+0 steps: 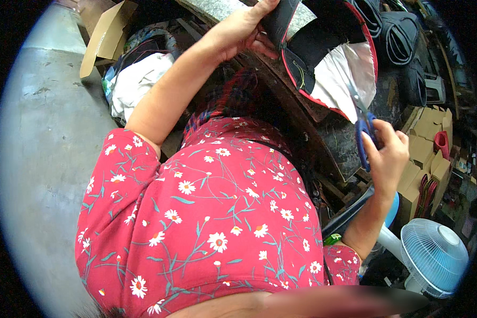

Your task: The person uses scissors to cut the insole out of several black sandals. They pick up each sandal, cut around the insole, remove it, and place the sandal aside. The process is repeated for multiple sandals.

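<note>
Two hands were at work on one sewn fabric piece (pixel 338 69), black with a white lining panel and red edging, which hung at the far side, right of centre, over a dark worktop (pixel 338 140). There was one pair of scissors (pixel 361 107), blue-handled. Farther right lay at least three dark fabric rolls (pixel 400 37). One open cardboard carton (pixel 108 40) stood at the far left, one heap of white cloth (pixel 141 85) near it, and several more cartons (pixel 423 127) were grouped at the right, with one red cup-like object (pixel 441 144) among them. A single blue-and-white fan (pixel 434 254) stood at the near right.

The fabric piece ran out of view at the far edge, and the left thumb nearly did too. The black panel covered part of the left fingers. Whether the scissors' blades were parted could not be told, nor whether they touched the white lining they overlapped. The lower part of the fan was hard to make out.

The left arm reached far forward, elbow bent slightly outward; the left hand (pixel 245 33) gripped the black panel, thumb above, fingers below. The right forearm rose from the near right beside the red floral shirt (pixel 212 206), and the right hand (pixel 389 153) was curled around the scissors' handles, blades pointing away toward the fabric piece.
</note>
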